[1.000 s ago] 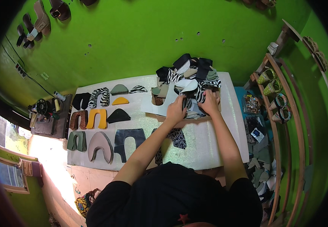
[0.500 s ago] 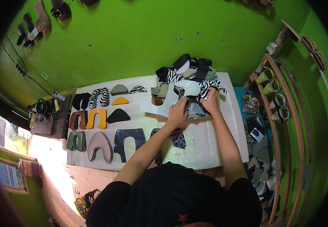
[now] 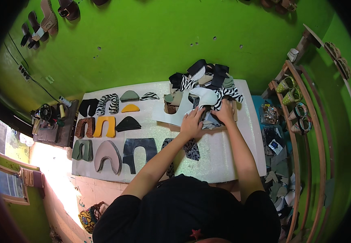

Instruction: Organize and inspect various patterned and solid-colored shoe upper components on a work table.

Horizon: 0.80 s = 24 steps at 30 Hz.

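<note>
A box heaped with cut shoe-material pieces stands on the white table. My left hand lies on the near side of the heap, fingers apart, beside a large pale sheet with a curved cut-out. Among the pieces to its right is my right hand, fingers bent down next to a zebra-print piece; its fingertips are hidden. A pale rounded piece lies between and beyond the hands. Black pieces top the far side of the heap.
Stacks of cut pieces sit in rows at left, including yellow arches, zebra-print arches, pink arches and dark blue ones. A sewing machine stands further left. At right are a wooden shoe rack and scraps.
My right hand has drawn slightly nearer and its fingers reach lower into the pieces by the zebra print. My left hand stays at the near side of the heap.
</note>
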Available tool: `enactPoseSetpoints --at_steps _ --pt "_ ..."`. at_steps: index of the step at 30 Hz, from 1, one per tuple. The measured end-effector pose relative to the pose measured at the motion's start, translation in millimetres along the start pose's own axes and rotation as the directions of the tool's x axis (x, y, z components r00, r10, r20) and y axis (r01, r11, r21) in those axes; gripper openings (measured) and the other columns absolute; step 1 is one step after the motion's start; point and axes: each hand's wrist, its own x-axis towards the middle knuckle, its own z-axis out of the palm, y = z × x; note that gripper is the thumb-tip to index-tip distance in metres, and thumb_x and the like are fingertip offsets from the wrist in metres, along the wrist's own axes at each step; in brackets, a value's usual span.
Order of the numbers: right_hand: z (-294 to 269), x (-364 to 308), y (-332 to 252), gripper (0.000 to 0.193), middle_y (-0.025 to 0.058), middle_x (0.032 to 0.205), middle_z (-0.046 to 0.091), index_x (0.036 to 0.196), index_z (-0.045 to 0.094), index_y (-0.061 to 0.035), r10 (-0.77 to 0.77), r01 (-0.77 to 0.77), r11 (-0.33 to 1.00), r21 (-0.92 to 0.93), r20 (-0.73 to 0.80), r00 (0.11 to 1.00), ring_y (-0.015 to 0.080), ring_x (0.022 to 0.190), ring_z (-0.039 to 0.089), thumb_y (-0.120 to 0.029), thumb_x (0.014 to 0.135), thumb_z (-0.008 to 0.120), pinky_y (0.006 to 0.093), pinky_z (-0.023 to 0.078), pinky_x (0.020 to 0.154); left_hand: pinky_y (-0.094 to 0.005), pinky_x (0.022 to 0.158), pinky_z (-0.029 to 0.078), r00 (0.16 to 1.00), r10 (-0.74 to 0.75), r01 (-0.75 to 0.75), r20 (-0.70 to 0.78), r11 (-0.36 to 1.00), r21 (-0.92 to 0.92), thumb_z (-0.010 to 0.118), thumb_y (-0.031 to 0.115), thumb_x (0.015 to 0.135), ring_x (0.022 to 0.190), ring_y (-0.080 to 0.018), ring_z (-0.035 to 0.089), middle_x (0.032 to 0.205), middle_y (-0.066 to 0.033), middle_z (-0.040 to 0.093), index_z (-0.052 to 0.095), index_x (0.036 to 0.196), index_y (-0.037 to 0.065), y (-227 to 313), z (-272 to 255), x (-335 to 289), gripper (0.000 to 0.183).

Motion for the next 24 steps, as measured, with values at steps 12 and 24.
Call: enactPoseSetpoints --at_steps 12,24 --pt "-1.3 5.2 37.1 0.065 0.0127 0.094 0.050 0.092 0.051 0.0000 -0.152 0.176 0.875 0.452 -0.088 0.984 0.0305 0.090 0.049 -0.030 0.044 0.084 0.0368 0.040 0.079 -0.0471 0.098 0.030 1.000 -0.013 0.014 0.019 1.000 -0.013 0.053 0.022 0.078 0.119 -0.0327 0.039 0.134 -0.0153 0.035 0.030 0.132 0.020 -0.9 0.5 -1.4 0.060" --pt "-4.8 5.1 31.2 0.062 0.0146 0.089 0.056 0.090 0.052 0.0006 -0.061 0.039 0.806 0.591 0.017 0.998 0.0284 0.086 0.052 -0.037 0.051 0.081 0.0348 0.042 0.077 -0.0476 0.097 0.031 1.000 0.031 -0.031 -0.005 0.999 -0.028 0.053 0.020 0.077 0.117 -0.0326 0.040 0.132 -0.0158 0.035 0.030 0.131 0.020 -0.3 -2.1 -2.2 0.059"
